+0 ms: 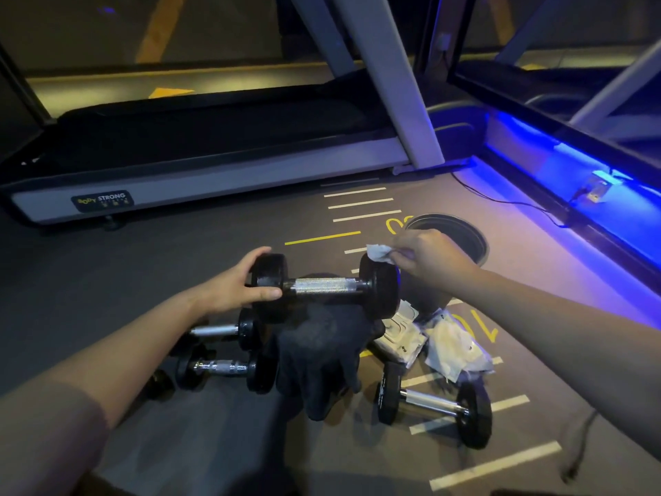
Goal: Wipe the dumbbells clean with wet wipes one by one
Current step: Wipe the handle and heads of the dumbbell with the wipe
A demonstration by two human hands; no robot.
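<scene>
A black dumbbell (323, 286) with a knurled silver handle lies across my dark-clad knee. My left hand (238, 284) grips its left head. My right hand (427, 257) pinches a crumpled white wet wipe (380, 253) and presses it on top of the right head. Two smaller dumbbells (220, 331) (223, 368) lie on the floor under my left forearm. Another dumbbell (432, 406) lies on the floor at lower right. A wet wipe pack (402, 334) and used wipes (456, 347) sit beside my knee.
A treadmill (200, 180) stands across the floor ahead. A black round bin (456, 232) sits behind my right hand. A blue-lit platform edge (572, 180) runs along the right, with a cable (500, 200) trailing over the marked floor.
</scene>
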